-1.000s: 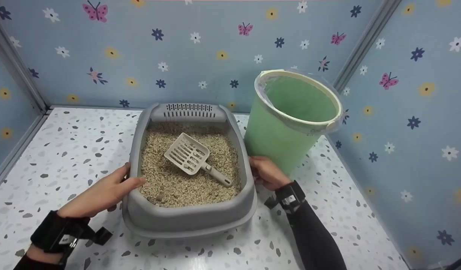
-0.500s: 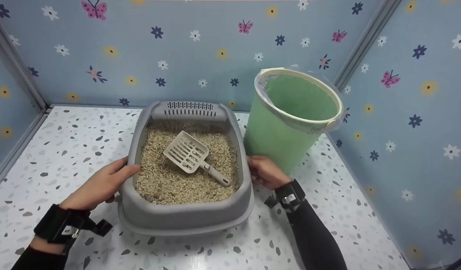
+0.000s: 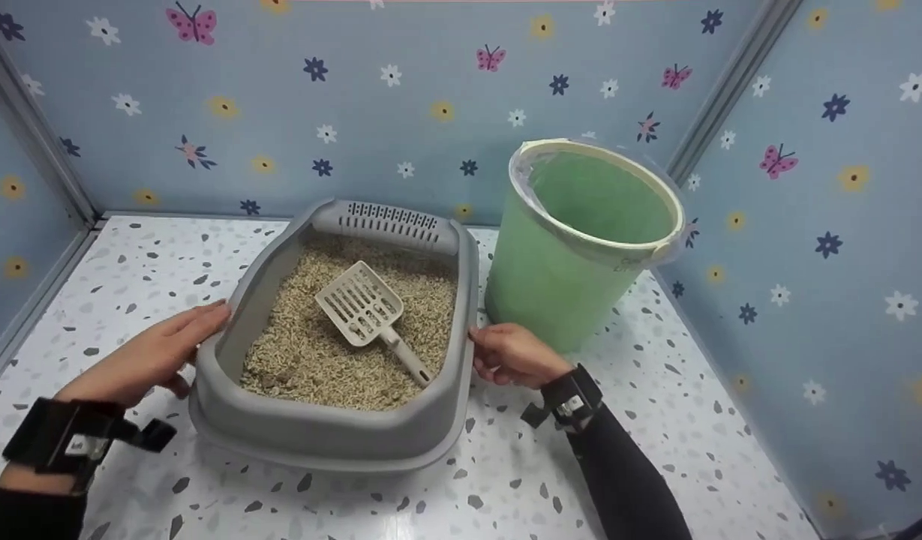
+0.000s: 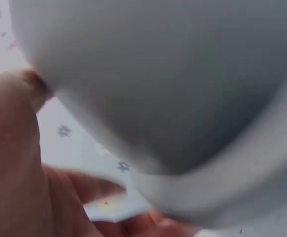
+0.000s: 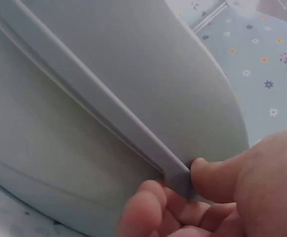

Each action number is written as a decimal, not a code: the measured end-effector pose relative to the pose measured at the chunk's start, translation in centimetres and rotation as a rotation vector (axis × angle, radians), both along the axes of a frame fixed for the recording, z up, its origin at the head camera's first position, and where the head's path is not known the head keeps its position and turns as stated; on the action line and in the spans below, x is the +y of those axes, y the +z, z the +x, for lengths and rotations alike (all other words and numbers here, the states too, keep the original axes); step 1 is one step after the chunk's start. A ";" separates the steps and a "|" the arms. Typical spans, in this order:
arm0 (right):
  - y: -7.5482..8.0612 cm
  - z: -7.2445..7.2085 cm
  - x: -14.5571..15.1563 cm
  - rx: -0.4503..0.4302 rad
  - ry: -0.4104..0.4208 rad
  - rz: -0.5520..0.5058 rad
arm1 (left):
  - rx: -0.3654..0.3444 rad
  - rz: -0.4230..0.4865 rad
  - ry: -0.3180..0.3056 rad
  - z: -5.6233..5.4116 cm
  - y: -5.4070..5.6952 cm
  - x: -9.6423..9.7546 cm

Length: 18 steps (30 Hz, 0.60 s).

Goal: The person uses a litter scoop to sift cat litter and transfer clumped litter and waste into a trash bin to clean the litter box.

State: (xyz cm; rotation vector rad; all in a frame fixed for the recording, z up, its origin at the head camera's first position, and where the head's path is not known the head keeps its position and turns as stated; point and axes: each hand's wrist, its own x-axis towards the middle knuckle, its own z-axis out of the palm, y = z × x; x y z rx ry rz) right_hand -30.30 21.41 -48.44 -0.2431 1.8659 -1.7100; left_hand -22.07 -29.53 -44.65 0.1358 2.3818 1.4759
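A grey litter box (image 3: 318,439) stands turned at an angle on the floor. Beige pellet litter (image 3: 310,379) covers its bottom, and a beige slotted litter scoop (image 3: 390,337) lies on top, handle towards the front right. My left hand (image 3: 145,356) is at the box's left side, fingers extended; in the left wrist view its thumb (image 4: 35,84) touches the outer wall, though blur hides detail. On the opposite side my right hand (image 3: 517,354) pinches the box's projecting edge, with the thumb (image 5: 212,180) on one face and curled fingers on the other.
A green bin (image 3: 558,292) with a clear liner over its cream rim stands just right of the box. Blue patterned walls (image 3: 400,97) close off the back and both sides. The floor (image 3: 528,480) is white with grey speckles.
The box has turned, its front end swinging left and the scoop with it. My left hand has moved left, its thumb off the rim. My right hand has shifted slightly left.
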 end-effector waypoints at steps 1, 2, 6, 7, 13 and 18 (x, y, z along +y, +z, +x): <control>0.0 -0.3 0.0 0.009 -0.027 -0.005 | 0.004 -0.020 0.007 0.8 0.1 0.3; -0.1 -0.6 0.0 0.015 -0.056 -0.012 | 0.007 -0.039 0.010 1.7 0.2 0.6; -0.5 -1.5 -0.8 0.020 -0.191 -0.098 | 0.040 -0.112 0.021 4.6 0.4 2.6; -0.7 -1.6 -1.0 0.011 -0.209 -0.120 | 0.055 -0.123 0.027 5.0 0.4 3.1; -1.1 -1.2 -1.8 -0.023 -0.224 -0.210 | 0.163 -0.155 0.119 5.2 -0.2 3.4; -1.3 0.2 -2.5 -0.031 -0.150 -0.227 | 0.163 -0.131 0.173 3.2 -1.2 0.0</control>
